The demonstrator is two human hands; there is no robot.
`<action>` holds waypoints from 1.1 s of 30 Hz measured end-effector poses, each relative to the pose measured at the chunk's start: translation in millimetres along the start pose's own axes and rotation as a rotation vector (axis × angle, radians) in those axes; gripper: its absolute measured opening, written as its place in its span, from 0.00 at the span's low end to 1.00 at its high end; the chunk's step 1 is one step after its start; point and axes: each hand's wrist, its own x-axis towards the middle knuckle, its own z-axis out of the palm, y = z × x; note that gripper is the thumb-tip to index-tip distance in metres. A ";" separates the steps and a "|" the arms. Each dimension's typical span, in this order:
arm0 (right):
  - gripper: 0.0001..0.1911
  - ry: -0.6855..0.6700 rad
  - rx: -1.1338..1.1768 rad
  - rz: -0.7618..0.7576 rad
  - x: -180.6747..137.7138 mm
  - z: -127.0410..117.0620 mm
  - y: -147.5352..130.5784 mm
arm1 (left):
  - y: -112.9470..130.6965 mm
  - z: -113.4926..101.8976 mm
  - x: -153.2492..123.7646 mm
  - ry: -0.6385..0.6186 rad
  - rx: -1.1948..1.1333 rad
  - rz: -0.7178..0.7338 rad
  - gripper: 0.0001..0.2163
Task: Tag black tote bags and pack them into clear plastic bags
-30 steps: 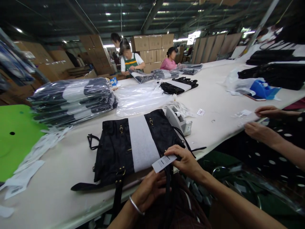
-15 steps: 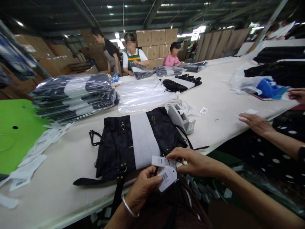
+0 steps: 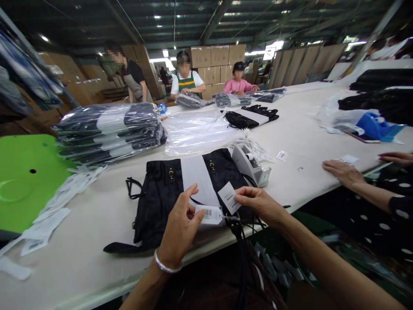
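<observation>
A black bag [image 3: 159, 193] with small brass buckles and a pale grey band [image 3: 195, 174] round its middle lies flat at the table's near edge. Over its lower part, my left hand [image 3: 179, 226], wearing a silver bangle, has its thumb on one end of a white barcode hang tag [image 3: 211, 215]; its index finger is raised. My right hand [image 3: 261, 204] pinches the edge of a second white printed tag [image 3: 229, 198], tilted above the bag. A thin string and black straps [image 3: 238, 234] hang below the tags.
A grey tape dispenser [image 3: 250, 165] stands right of the bag. Plastic-wrapped bags [image 3: 111, 133] are stacked behind left, beside clear plastic sleeves [image 3: 196, 131]. White paper strips [image 3: 64, 193] lie left, near a green board [image 3: 29, 181]. A co-worker's hand [image 3: 345, 172] rests at the right edge.
Both hands have risen over the bag and the two tags have moved apart. My left index finger has lifted away from the tag. The right hand's tag is now tilted up.
</observation>
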 end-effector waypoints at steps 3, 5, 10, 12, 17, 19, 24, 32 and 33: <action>0.19 -0.005 0.112 0.018 3.5 6.6 -2.6 | 5.5 -0.3 14.5 -0.050 -0.072 0.019 0.29; 0.18 0.016 0.124 0.010 6.2 13.5 -3.2 | 10.6 -1.2 23.3 -0.098 -0.107 0.040 0.30; 0.18 0.081 0.142 0.002 13.7 23.3 -1.7 | 15.9 -1.0 40.4 -0.160 -0.130 0.039 0.28; 0.19 0.077 0.153 0.007 16.4 23.3 0.1 | 13.2 1.3 45.6 -0.188 -0.188 -0.001 0.27; 0.19 0.121 0.221 -0.006 22.6 19.2 5.2 | 6.4 5.8 55.1 -0.209 -0.254 -0.041 0.27; 0.20 0.154 0.235 -0.010 24.9 16.9 5.8 | 6.4 5.0 57.3 -0.210 -0.243 -0.032 0.27; 0.23 0.252 0.234 -0.020 27.7 15.9 5.9 | 8.8 1.2 60.0 -0.235 -0.211 0.017 0.24; 0.20 0.136 0.201 -0.017 30.7 30.7 5.8 | 13.2 3.9 73.2 -0.218 -0.141 0.144 0.22; 0.20 0.123 0.203 -0.010 30.8 32.7 4.9 | 13.4 4.1 75.7 -0.212 -0.124 0.155 0.22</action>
